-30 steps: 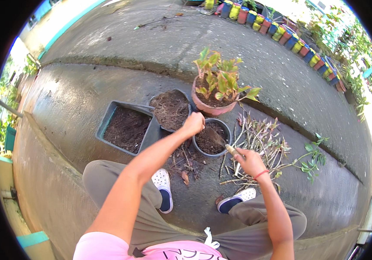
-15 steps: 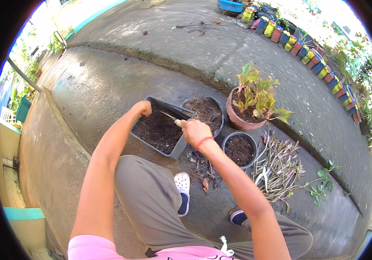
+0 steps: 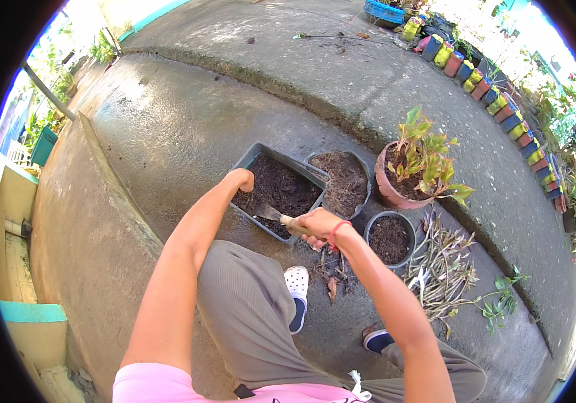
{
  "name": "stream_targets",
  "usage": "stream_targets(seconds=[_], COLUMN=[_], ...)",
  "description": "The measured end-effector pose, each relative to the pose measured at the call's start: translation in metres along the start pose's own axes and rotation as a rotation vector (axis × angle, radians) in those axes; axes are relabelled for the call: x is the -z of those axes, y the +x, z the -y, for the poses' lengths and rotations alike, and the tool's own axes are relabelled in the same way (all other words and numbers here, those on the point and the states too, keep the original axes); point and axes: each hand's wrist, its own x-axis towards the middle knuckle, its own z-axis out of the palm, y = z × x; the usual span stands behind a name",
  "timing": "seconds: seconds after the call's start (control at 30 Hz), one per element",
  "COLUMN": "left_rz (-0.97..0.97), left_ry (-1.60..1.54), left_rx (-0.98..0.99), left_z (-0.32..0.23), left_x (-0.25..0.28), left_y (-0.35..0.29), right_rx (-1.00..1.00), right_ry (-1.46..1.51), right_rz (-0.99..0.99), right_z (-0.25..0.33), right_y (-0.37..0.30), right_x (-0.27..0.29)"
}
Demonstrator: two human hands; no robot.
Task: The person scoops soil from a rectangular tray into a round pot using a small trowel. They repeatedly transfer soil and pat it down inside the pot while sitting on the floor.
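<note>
A dark grey rectangular planter with dark soil in it sits on the ground before me. My left hand is closed over the planter's left rim, its fingertips hidden. A garden trowel with a pale handle is in my right hand, fingers wrapped round the handle. Its metal blade points left and meets the soil near the planter's near edge. Right behind the planter stands a round tub of dry, rooty soil. A round grey pot of soil is to the right of my right hand.
A pinkish pot with a leafy plant stands beyond the round pot. Cut stems lie in a pile at the right. A raised concrete edge crosses behind the containers. Painted bottles line the far bed.
My right hand has drawn the trowel back toward me, from the planter's middle to its near edge. My left hand stays at the left rim. The whole view has shifted slightly.
</note>
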Motion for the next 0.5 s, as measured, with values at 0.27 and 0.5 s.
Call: stream_targets(seconds=[0.27, 0.5], left_rz=[-0.087, -0.286], left_ry=[-0.059, -0.482], left_rx=[-0.096, 0.275], left_z=[0.006, -0.027], left_x=[-0.018, -0.034], left_y=[0.033, 0.009], right_rx=[-0.081, 0.073], right_ry=[0.516, 0.347], right_rz=[0.053, -0.059], right_z=[-0.021, -0.028], right_y=[0.057, 0.045], right_x=[-0.03, -0.042])
